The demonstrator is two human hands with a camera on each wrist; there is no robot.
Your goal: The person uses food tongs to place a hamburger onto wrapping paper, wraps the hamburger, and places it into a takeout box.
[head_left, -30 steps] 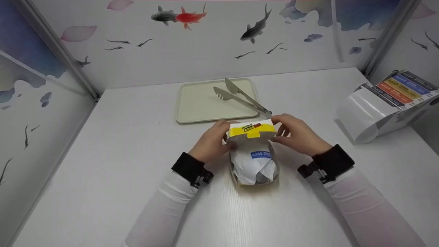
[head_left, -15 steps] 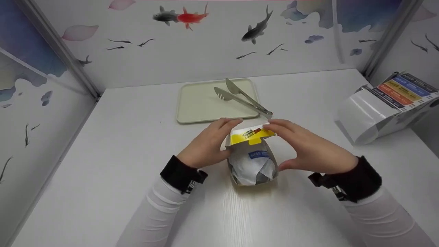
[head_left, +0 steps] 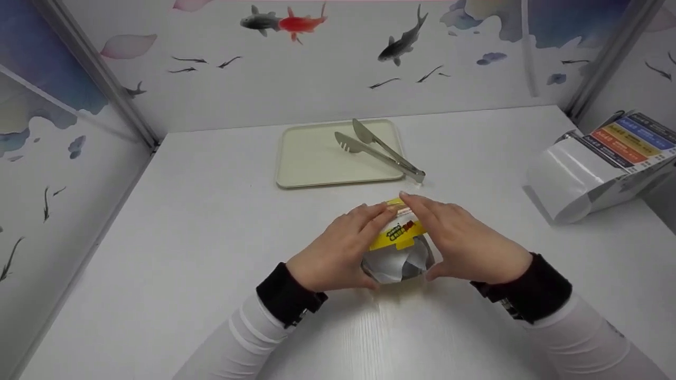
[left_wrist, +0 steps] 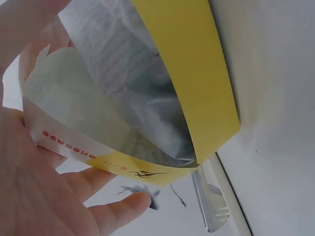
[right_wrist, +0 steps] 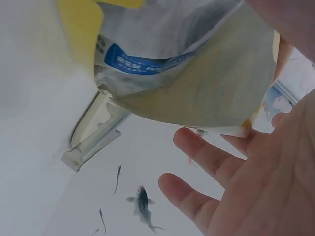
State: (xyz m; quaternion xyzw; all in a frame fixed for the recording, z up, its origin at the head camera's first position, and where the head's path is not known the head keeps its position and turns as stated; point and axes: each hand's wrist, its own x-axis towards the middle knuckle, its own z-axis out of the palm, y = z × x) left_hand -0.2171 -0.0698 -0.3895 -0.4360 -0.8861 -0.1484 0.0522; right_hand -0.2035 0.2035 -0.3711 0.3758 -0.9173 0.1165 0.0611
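In the head view, a yellow and white cardboard burger box (head_left: 405,232) stands on the table with its hinged lid tilted partway down. Inside lies a bundle in white paper (head_left: 393,264), its front showing below the lid. My left hand (head_left: 332,253) lies along the left side, fingers extended over the lid's top and thumb near the lower front. On the other side my right hand (head_left: 470,243) touches the lid with extended fingers, thumb by the front corner. The right wrist view shows a blue label (right_wrist: 133,61) on the wrapping and the lid's plain inner face (right_wrist: 216,88).
Behind the box lies a pale green tray (head_left: 306,158), with metal tongs (head_left: 388,157) resting across its right edge. A stack of white paper wrappers with coloured label strips (head_left: 581,174) stands at the table's right. A printed wall panel (head_left: 296,84) closes off the back.
The lid has swung forward and down over the wrapped bundle. Both hands have shifted from the upright lid's sides to over its top and the box's sides.
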